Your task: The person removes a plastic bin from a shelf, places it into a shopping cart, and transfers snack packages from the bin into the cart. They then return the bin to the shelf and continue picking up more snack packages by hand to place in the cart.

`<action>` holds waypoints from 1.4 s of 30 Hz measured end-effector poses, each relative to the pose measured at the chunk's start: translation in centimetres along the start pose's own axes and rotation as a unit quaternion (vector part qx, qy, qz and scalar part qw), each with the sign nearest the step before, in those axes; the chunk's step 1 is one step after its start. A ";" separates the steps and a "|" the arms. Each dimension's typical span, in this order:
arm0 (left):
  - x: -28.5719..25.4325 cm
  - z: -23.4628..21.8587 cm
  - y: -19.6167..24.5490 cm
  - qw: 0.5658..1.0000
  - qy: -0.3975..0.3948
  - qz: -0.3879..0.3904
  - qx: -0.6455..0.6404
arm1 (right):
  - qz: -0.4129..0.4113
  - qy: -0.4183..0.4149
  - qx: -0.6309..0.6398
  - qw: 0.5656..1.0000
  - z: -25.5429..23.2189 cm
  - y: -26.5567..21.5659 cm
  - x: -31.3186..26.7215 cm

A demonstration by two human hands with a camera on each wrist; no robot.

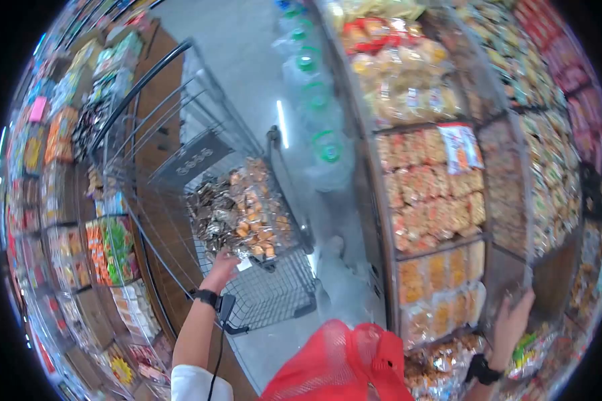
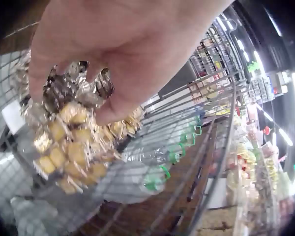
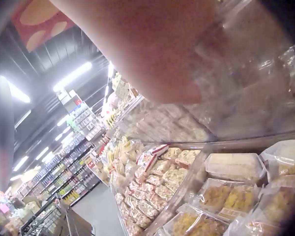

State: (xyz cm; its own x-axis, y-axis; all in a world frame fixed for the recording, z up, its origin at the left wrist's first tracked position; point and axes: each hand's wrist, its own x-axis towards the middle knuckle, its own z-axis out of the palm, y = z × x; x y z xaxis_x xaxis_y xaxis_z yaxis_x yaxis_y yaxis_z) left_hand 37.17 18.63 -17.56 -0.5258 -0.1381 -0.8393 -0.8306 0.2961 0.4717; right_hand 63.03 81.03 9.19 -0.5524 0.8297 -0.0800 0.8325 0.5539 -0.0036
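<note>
In the head view my left hand (image 1: 222, 271) is at the near edge of clear packs in the cart, one with dark silvery pieces (image 1: 214, 210), one with orange-brown pieces (image 1: 257, 214). The left wrist view shows the thumb and fingers of this hand (image 2: 118, 54) bent round the dark silvery pack (image 2: 76, 88), beside the yellowish pieces (image 2: 76, 147). My right hand (image 1: 512, 324) is at the clear divider (image 1: 525, 200) of the shelf, fingers extended; in the right wrist view the hand (image 3: 152, 44) is blurred and its fingertips are hidden.
The wire cart (image 1: 274, 284) stands at left centre, its black handle (image 1: 137, 87) farther off. Large bottles with green tops (image 1: 328, 147) line the right shelf's foot. Packed snack shelves (image 1: 431, 174) rise on the right, more goods (image 1: 110, 247) on the left. Red mesh (image 1: 334, 361) is at the bottom.
</note>
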 end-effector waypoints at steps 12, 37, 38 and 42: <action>19.5 -7.4 5.7 0.850 0.245 0.101 0.456 | -0.118 0.123 -0.151 0.974 1.2 7.5 2.4; 25.7 -7.6 7.0 0.790 0.232 0.243 0.513 | -0.148 0.138 -0.285 0.937 -0.6 4.7 3.1; 26.0 -7.7 7.1 0.798 0.229 0.244 0.501 | -0.179 0.169 -0.332 0.911 -0.5 3.4 2.7; 26.1 -7.4 7.0 0.812 0.242 0.261 0.462 | -0.136 0.161 -0.332 0.919 -0.5 5.4 2.5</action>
State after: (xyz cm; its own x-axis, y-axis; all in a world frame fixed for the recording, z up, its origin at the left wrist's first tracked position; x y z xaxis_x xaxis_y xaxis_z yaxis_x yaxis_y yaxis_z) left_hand 16.32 10.07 -34.15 -0.9585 -0.0553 -0.2797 -0.0970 0.9857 0.1375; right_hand 66.09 86.13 9.43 -0.8093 0.5721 0.1334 0.5116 0.5749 0.6385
